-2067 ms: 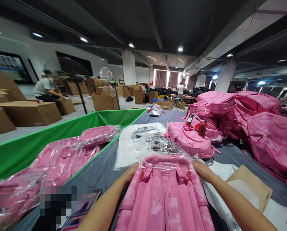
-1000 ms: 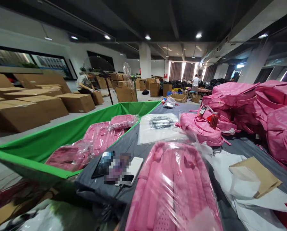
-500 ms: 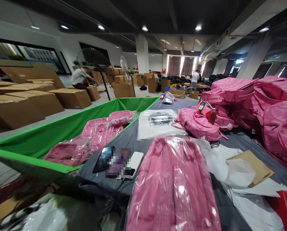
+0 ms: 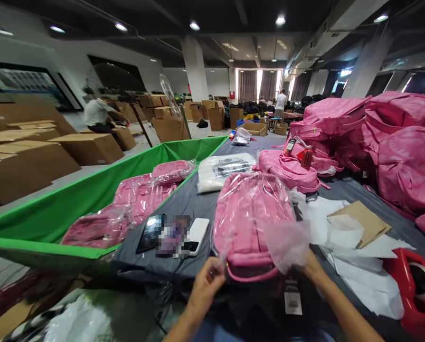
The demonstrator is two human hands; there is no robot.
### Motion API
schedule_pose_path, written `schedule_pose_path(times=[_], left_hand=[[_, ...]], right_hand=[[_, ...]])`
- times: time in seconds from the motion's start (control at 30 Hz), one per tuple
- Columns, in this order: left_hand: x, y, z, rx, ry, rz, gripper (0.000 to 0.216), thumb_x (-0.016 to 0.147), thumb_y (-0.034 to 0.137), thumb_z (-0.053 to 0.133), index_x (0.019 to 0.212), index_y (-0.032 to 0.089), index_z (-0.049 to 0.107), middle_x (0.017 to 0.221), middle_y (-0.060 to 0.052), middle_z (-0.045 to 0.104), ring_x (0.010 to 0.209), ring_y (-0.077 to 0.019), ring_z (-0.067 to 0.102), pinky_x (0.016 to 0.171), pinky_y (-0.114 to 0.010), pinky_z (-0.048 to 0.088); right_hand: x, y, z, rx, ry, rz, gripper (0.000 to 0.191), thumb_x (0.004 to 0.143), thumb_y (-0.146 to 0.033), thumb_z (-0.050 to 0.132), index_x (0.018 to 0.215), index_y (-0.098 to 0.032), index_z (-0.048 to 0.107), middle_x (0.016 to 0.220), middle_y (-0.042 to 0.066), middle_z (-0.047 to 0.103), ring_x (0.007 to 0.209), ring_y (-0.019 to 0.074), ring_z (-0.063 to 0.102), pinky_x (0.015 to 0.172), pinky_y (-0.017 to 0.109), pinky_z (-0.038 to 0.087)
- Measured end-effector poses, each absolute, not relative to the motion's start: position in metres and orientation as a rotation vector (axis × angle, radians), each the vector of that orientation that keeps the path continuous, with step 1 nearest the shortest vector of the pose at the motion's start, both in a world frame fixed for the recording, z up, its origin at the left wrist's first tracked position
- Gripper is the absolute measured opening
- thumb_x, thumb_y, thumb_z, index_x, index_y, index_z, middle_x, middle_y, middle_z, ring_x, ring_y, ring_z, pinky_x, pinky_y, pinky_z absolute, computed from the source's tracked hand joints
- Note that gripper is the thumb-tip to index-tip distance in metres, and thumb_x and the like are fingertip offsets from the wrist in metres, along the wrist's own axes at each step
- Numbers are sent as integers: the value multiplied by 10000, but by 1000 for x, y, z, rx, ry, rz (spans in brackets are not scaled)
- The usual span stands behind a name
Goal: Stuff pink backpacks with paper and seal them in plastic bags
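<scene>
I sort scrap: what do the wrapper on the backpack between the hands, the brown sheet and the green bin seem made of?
Wrapper: thin, glossy clear plastic, with bright glare and creases. Brown sheet: cardboard or heavy paper, matte and stiffly creased. Green bin: probably fabric, perhaps coated, since it drapes in folds.

Cartons [image 4: 87, 149], pink backpacks [image 4: 408, 164] and, seemingly, distant piled goods [image 4: 251, 108] show a packing workshop.

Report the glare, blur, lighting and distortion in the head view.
In the head view, glare streaks the clear plastic bag over the pink backpack; the right hand looks blurred behind plastic; a distant window is overexposed against a dim ceiling; the outer edges look stretched.
</scene>
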State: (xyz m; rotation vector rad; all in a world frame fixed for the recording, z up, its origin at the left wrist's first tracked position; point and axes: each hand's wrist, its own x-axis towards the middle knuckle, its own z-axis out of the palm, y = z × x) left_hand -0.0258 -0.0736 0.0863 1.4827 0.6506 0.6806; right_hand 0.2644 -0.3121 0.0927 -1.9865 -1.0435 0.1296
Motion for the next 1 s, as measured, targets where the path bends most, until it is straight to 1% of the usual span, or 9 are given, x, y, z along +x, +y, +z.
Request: schedule_pose_path(times=[0.13, 0.23, 0.3, 0.37, 0.43, 0.5, 0.63, 0.8, 1.0], left_hand=[[-41, -31, 86, 1501, 1235, 1137, 563, 567, 710, 780, 750, 234, 541, 700, 15, 573, 684, -186, 549, 642, -291, 474], [-61, -56, 51, 1146, 1253, 853, 665, 593, 850, 687, 771, 232, 519, 589, 17, 573, 526, -184, 542, 508, -298, 455], [-63, -92, 32, 1056, 1102, 530, 715, 673, 919, 556, 771, 211, 564, 597, -42, 644, 474, -202, 561, 462, -319, 458], [-52, -126, 27, 1192, 934, 359, 696, 722, 875, 577, 809, 188, 652, 753, -110, 742, 598, -245, 664, 565, -363, 540], [-31, -149, 35, 1416, 750, 307, 606, 752, 764, 663, 945, 194, 735, 1022, -134, 781, 920, -297, 728, 855, -412, 573], [-5, -163, 48, 1557, 561, 257, 558, 806, 673, 661, 1118, 218, 743, 1218, -117, 745, 1164, -314, 665, 1073, -432, 477], [44, -178, 55, 1597, 408, 219, 526, 818, 554, 657, 1226, 223, 696, 1249, -114, 729, 1130, -316, 662, 1059, -437, 484], [79, -189, 41, 1740, 550, 228, 348, 756, 503, 698, 914, 195, 736, 914, -94, 757, 883, -300, 682, 896, -444, 520], [84, -193, 47, 1726, 401, 201, 297, 816, 470, 651, 735, 197, 737, 813, -82, 741, 825, -278, 670, 802, -374, 516]], right_hand=[[289, -349, 93, -2079, -769, 26, 438, 857, -597, 529, 910, -201, 709, 867, 93, 726, 801, 275, 678, 767, 420, 586], [278, -391, 91, -2186, -692, 159, 362, 742, -545, 653, 874, -211, 707, 804, 67, 726, 741, 257, 672, 735, 392, 582], [259, -410, 97, -2151, -776, 306, 476, 705, -511, 717, 1075, -211, 717, 1029, 96, 751, 927, 293, 699, 831, 410, 588], [237, -414, 112, -2088, -867, 295, 730, 687, -491, 781, 1349, -228, 618, 1380, 132, 629, 1246, 332, 602, 1021, 459, 527], [219, -403, 132, -2048, -968, 170, 722, 756, -455, 772, 1418, -244, 576, 1530, 136, 495, 1417, 330, 451, 1160, 496, 401], [204, -386, 149, -1946, -1131, 110, 475, 893, -379, 650, 1349, -248, 635, 1520, 133, 505, 1421, 294, 449, 1181, 477, 373], [186, -373, 154, -1734, -1527, 287, 260, 978, -272, 493, 1089, -241, 726, 1140, 105, 732, 1201, 259, 628, 1091, 446, 465], [183, -406, 126, -2042, -1357, 386, 174, 934, -295, 583, 862, -236, 731, 953, 99, 758, 1139, 309, 671, 1035, 479, 508], [203, -475, 117, -2029, -1293, 584, 508, 927, -217, 555, 1417, -334, 620, 1450, 67, 612, 1390, 305, 521, 1173, 503, 410]])
